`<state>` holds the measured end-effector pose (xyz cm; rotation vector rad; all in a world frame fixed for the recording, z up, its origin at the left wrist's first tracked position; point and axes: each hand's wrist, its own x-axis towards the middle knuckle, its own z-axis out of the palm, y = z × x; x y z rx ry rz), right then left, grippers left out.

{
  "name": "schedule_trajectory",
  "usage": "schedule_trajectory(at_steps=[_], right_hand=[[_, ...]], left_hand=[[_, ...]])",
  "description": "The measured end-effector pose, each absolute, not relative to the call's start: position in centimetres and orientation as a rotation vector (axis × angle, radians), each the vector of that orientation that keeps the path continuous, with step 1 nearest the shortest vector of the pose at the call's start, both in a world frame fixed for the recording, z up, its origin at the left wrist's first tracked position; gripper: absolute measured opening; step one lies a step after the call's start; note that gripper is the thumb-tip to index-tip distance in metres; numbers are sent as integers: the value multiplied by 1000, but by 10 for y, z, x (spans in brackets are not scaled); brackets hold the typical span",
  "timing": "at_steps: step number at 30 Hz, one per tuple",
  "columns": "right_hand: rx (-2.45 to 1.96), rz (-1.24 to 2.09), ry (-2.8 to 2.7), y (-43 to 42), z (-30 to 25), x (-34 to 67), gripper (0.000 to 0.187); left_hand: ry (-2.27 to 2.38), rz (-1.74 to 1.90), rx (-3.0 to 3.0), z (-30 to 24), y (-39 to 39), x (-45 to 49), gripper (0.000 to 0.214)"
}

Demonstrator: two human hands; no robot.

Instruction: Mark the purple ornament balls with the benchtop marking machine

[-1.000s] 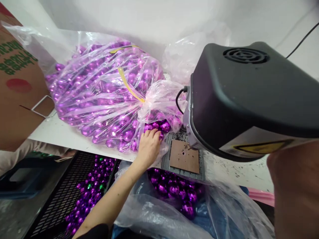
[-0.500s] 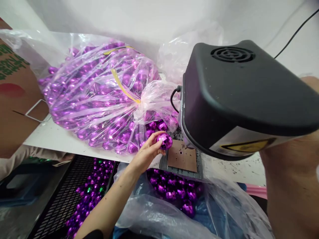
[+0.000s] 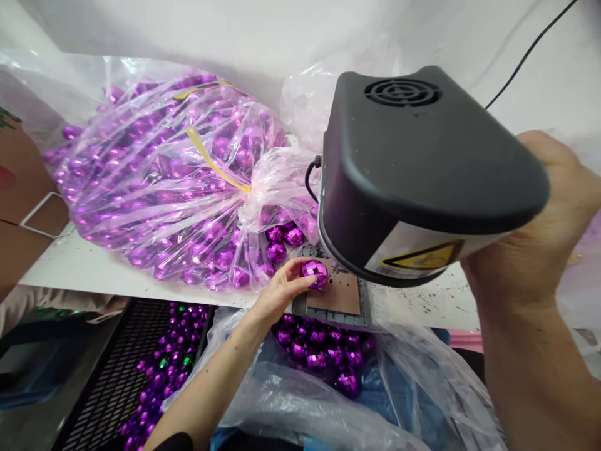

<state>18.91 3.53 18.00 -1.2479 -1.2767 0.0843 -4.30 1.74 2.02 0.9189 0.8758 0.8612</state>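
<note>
My left hand pinches a purple faceted ball and holds it over the brown pad on the grey base plate, under the black machine head. My right hand is raised at the right, behind the machine head's end; its fingers are curled and partly hidden by the housing. A large clear bag stuffed with purple balls lies on the white table, its torn mouth open near my left hand.
Below the table edge, a second plastic bag holds several purple balls. A black mesh crate at lower left holds more. A cardboard box stands at the far left. A black cable runs up at the right.
My left hand took a purple ball out of the bag's mouth and carried it right, over the brown pad. My right hand rose beside the machine head.
</note>
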Motion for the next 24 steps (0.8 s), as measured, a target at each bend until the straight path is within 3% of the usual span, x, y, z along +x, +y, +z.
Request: schedule_trajectory(at_steps=[16,24], right_hand=[[-1230,51,-1292,37,178,190,39],[-1364,10,-1314,33,176,197,27]], left_hand=[[1100,992,1917,-18,10,-13,50],[1087,913,2156,-8,6,-15,43]])
